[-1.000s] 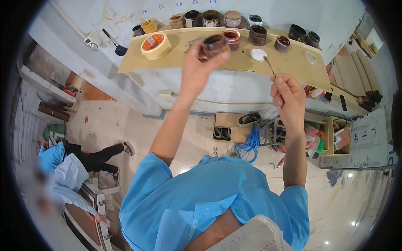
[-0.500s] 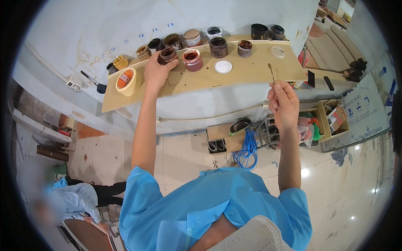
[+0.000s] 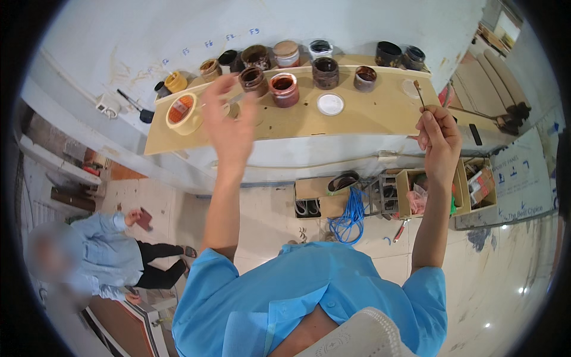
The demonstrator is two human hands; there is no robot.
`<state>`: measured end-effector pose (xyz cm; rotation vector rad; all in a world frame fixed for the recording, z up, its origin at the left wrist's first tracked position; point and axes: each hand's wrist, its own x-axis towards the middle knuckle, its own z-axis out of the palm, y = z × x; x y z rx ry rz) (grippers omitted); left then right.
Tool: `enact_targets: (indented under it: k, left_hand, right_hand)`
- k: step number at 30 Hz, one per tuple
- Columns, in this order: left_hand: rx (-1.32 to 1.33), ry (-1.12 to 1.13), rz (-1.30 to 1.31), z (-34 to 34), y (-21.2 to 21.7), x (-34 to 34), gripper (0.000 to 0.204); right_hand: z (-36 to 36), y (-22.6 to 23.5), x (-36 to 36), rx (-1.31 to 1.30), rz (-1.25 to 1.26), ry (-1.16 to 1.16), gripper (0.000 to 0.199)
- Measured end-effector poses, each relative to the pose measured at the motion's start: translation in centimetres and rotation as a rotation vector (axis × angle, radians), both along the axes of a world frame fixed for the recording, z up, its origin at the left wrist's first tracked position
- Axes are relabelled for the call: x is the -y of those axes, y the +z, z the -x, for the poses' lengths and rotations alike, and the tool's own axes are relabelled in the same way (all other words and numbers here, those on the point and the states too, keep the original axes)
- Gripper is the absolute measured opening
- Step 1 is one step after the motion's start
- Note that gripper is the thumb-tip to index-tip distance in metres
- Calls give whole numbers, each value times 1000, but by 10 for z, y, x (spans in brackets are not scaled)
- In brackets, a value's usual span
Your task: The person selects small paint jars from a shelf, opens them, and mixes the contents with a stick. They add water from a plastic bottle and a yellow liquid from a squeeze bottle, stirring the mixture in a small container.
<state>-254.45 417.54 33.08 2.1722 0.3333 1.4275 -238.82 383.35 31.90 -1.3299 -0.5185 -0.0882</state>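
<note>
My left hand [image 3: 229,128], blurred by motion, is raised over the shelf's front edge with its fingers apart. Just beyond it stands an uncapped jar of dark brown paste [image 3: 254,81]. My right hand [image 3: 440,140] pinches a thin stick [image 3: 422,98] between thumb and fingertips; its brown-smeared tip points up. Beside the dark jar sits an open jar with reddish-brown contents [image 3: 284,90]. Right of these are a dark-stained jar [image 3: 325,73], a smaller brown jar [image 3: 364,78] and a white round lid [image 3: 330,104].
On the tan shelf [image 3: 285,128], a cream tub with an orange label [image 3: 183,113] stands left. More jars line the wall, including a wooden-lidded one [image 3: 286,53]. Below lie a blue cord coil [image 3: 348,220] and boxes [image 3: 312,196]. Another person [image 3: 113,250] is at lower left.
My left hand has let go of the dark brown jar and drawn back toward me. The stick in my right hand appears farther right. The other person has shifted, raising a hand with a reddish-brown piece.
</note>
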Motion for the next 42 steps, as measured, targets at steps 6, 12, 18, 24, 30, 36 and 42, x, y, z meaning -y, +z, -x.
enact_targets:
  k: [6, 12, 18, 24, 30, 36, 42]
  left_hand:
    - [-406, -2, -377, -65, 35, 40, 68]
    - [-870, 81, -475, -104, 49, 50, 73]
    - [-533, 102, -357, -44, 39, 9, 83]
    - [-539, 43, -284, -45, 28, 17, 84]
    - [-679, 88, -452, -97, 39, 39, 80]
    - [-792, 46, -387, -122, 35, 41, 78]
    - [-618, 26, -320, -88, 48, 32, 82]
  right_hand:
    - [-19, 13, -44, 109, 40, 117, 17]
    - [-14, 7, -65, 126, 70, 85, 17]
    - [-18, 6, -51, 165, 92, 82, 16]
    - [-21, 1, -65, 153, 80, 115, 16]
    - [-15, 1, -75, 155, 98, 154, 17]
    - [-17, -1, -69, 146, 115, 140, 16]
    - [-18, -3, -59, 145, 122, 104, 15]
